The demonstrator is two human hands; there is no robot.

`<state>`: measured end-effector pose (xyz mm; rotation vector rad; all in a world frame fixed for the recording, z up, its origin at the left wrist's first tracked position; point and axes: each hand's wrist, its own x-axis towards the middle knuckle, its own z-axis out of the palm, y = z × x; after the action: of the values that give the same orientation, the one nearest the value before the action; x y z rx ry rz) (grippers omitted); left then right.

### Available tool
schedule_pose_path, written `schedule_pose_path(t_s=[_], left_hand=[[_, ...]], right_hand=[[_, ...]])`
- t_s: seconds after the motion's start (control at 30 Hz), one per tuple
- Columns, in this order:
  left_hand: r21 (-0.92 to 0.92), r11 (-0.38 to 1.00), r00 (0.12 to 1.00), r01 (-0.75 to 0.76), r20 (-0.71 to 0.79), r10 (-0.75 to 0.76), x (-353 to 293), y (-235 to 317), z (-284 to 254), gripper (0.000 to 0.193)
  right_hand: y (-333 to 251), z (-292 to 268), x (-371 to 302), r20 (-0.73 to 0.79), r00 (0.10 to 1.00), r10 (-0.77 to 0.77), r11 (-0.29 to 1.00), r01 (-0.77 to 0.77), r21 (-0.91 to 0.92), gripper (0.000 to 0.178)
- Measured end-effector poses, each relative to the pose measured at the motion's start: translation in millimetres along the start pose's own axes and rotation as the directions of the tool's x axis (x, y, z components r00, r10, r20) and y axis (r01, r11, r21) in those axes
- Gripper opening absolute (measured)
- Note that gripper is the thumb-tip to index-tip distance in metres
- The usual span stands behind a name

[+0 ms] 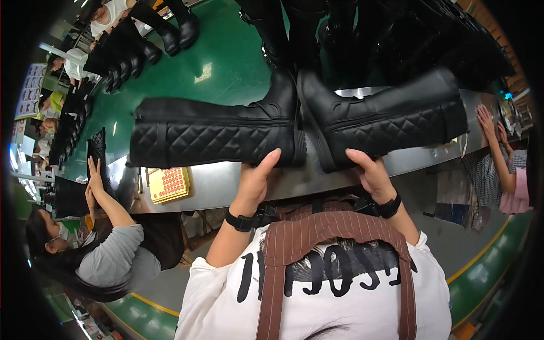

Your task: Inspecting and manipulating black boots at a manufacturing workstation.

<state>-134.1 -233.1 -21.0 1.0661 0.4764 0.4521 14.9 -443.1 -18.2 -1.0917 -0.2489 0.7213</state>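
Hands (255,180) (371,177) beneath quilted, leathery boots (212,139) (391,116)

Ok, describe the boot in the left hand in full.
The tall boot is black and looks like leather, with a smooth panel, a diamond-quilted panel, a long zip between them and a strap at the ankle. It is held sideways, shaft toward the left, toe away from the person, above the metal-edged table. The left hand grips it near the heel. Its sole faces the other boot.
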Motion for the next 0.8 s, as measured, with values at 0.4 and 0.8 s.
schedule_pose_path(t_s=[0.4,0.8], left_hand=[[-0.314,0.929,0.969,0.194,0.208,-0.132,-9,10,7,0.048],[0.168,0.930,0.915,-0.328,0.300,0.269,4,23,14,0.073]], right_hand=[[12,8,-9,0.055,0.998,0.006,0.966,-0.020,0.257,0.040],[4,16,-23,0.256,0.936,-0.240,0.762,0.345,-0.548,0.044]])
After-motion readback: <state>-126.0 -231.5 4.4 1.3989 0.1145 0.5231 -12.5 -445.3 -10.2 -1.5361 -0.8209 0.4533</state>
